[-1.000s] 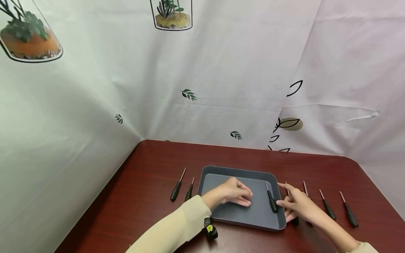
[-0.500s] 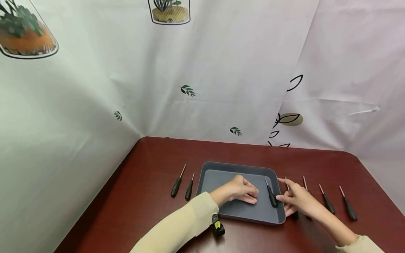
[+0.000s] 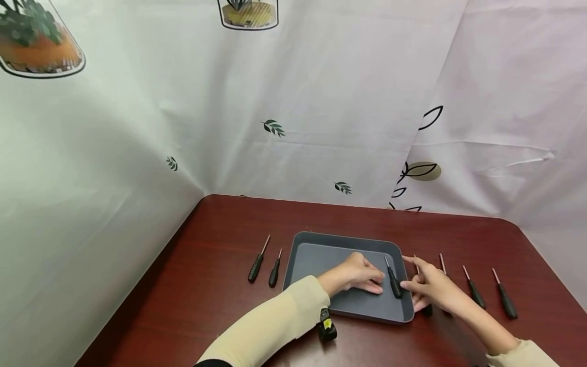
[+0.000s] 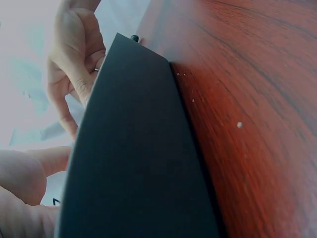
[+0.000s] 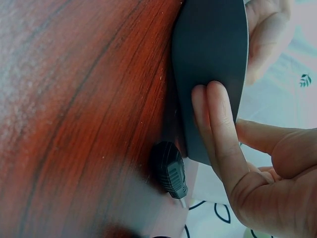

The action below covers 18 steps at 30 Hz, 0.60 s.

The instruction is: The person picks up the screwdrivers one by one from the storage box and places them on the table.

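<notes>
A grey rectangular tray (image 3: 321, 255) lies on the table, and a black-handled screwdriver (image 3: 395, 285) rests inside it near the right wall. My left hand (image 3: 357, 272) hovers over the tray, fingers loosely bent, just left of that screwdriver and holding nothing. At the right side my right hand (image 3: 431, 288) grips the tray's rim. In the right wrist view its fingers (image 5: 220, 106) press the outer wall while the thumb sits at the rim. The tray's dark outer wall (image 4: 129, 139) hides the inside in the left wrist view.
Left of the tray lie two screwdrivers (image 3: 256, 266). To the right are several more, including one at the far right (image 3: 507, 304); my right hand partly covers two of them. The dark red table (image 3: 220, 316) meets a white printed cloth (image 3: 302, 168) behind and at left.
My left hand has moved to the right across the tray, closer to the screwdriver inside. The right hand keeps its grip on the rim. The head view has tilted slightly.
</notes>
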{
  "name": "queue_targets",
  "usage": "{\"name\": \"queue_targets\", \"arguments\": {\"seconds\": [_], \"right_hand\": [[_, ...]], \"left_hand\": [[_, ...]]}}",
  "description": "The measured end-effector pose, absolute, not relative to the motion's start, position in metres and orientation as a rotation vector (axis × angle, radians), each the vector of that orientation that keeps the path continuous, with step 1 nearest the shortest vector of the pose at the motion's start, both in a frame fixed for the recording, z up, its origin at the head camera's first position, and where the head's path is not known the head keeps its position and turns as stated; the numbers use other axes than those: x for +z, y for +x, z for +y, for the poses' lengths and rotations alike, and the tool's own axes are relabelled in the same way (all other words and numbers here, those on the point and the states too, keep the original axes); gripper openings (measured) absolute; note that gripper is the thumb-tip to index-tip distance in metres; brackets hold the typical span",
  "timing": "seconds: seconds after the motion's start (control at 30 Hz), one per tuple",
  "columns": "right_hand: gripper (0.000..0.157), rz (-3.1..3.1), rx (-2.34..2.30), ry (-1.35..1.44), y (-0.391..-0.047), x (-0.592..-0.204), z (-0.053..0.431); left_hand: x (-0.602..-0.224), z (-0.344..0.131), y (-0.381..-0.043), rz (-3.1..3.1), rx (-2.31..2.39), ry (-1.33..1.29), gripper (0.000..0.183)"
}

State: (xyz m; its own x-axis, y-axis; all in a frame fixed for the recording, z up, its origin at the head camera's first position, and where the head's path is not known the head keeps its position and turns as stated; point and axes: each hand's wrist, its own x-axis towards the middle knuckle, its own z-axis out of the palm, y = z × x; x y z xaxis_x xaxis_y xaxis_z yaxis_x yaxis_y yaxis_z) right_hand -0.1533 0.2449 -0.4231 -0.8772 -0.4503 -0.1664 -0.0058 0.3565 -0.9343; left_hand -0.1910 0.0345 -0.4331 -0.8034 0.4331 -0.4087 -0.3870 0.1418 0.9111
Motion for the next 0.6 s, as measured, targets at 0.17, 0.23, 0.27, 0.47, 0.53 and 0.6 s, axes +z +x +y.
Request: {"name": "queue_targets", "arguments": {"seconds": [0.17,0.23,0.27,0.47,0.53,0.6], "right_hand": [[0.080,2.229,-1.529,-0.391,-0.152,-0.423,0.246],[0.080,2.232,-1.526,-0.392,-0.151,-0.423,0.247],[0.080,2.235,-1.524,-0.393,-0.151,-0.423,0.247],[0.080,2.230,-1.520,-0.405,-0.151,-0.423,0.247],[0.080,2.219,-1.528,-0.404,-0.152,-0.423,0.246],[0.081,2.211,-1.531,-0.408,-0.153,-0.423,0.246]], "left_hand": [[-0.432,0.045,-0.189,1.837,1.731,0.026,0.006],[-0.432,0.048,-0.188,1.840,1.733,0.029,0.006],[-0.433,0.050,-0.188,1.840,1.736,0.031,0.007],[-0.434,0.056,-0.190,1.873,1.721,0.034,0.012],[-0.433,0.057,-0.191,1.876,1.716,0.043,0.013],[-0.432,0.058,-0.191,1.872,1.719,0.043,0.013]]}}
